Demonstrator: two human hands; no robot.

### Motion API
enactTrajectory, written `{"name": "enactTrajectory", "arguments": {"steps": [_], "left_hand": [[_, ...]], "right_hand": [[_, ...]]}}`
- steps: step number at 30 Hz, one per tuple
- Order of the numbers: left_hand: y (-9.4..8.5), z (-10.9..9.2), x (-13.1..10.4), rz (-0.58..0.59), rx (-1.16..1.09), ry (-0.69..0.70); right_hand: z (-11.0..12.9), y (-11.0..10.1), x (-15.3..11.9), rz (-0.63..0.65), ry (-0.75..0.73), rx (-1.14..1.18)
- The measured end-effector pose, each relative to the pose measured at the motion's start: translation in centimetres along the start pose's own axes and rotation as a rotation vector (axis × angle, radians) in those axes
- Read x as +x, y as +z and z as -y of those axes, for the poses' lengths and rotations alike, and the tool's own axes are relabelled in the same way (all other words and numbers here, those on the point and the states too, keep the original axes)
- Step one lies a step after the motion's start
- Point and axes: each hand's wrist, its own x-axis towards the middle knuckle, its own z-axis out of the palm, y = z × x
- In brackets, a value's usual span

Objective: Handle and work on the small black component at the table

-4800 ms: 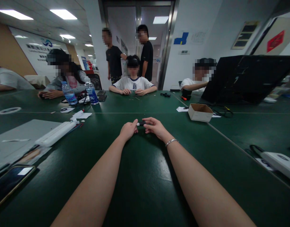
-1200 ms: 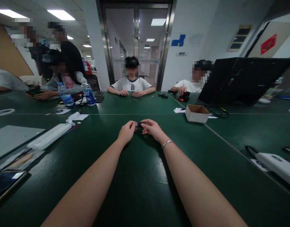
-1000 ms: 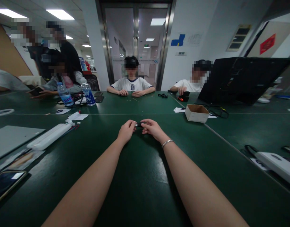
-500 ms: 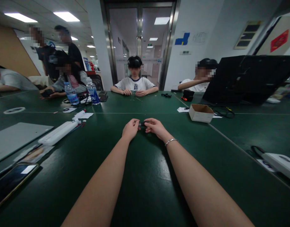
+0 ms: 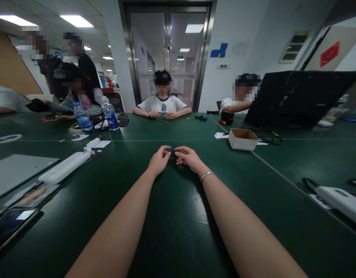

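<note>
Over the middle of the green table, a small black object (image 5: 173,153) sits between my two hands; its kind is too small to make out. My left hand (image 5: 159,160) pinches at its left end with thumb and fingertips. From the other side my right hand (image 5: 188,159), with a silver bangle on the wrist, grips it between thumb and index finger, the other fingers curled. Much of the object is covered by the fingers.
On the left lie a phone (image 5: 14,227), a white elongated case (image 5: 64,168) and a grey flat panel (image 5: 18,172). Two bottles (image 5: 110,116) stand farther back. To the right are a cardboard box (image 5: 243,142), a black monitor (image 5: 299,98) and a white device (image 5: 341,200). A person (image 5: 163,104) sits opposite.
The view has turned slightly right, so the surroundings sit farther left. A greyish part of the object seen between my hands earlier no longer shows. Both hands stay close together.
</note>
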Motion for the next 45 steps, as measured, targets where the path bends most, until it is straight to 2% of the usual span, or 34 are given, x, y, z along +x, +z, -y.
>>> {"name": "enactTrajectory", "arguments": {"steps": [9, 16, 22, 28, 33, 39, 42, 45], "left_hand": [[0.0, -1.2, 0.1, -0.087, -0.158, 0.036], [0.0, -0.9, 0.4, -0.071, -0.248, 0.066], [-0.1, -0.2, 0.5, -0.068, -0.224, 0.021], [-0.2, -0.2, 0.6, -0.095, -0.2, -0.009], [-0.2, -0.5, 0.6, -0.093, -0.213, -0.002], [-0.2, -0.7, 0.5, -0.107, -0.203, -0.01], [-0.3, -0.7, 0.5, -0.098, -0.202, -0.003], [-0.3, -0.6, 0.5, -0.097, -0.204, 0.004]], "right_hand": [[0.3, 0.3, -0.2, -0.036, 0.015, -0.002], [0.6, 0.5, -0.3, -0.047, 0.045, -0.03], [0.4, 0.6, -0.1, -0.061, 0.044, -0.066], [0.5, 0.4, -0.5, -0.021, -0.031, -0.003], [0.7, 0.4, -0.4, -0.037, 0.03, -0.04], [0.9, 0.3, -0.6, 0.018, -0.003, 0.005], [1.0, 0.3, -0.5, 0.003, 0.052, -0.036], [0.9, 0.3, -0.4, 0.005, 0.035, -0.087]]}}
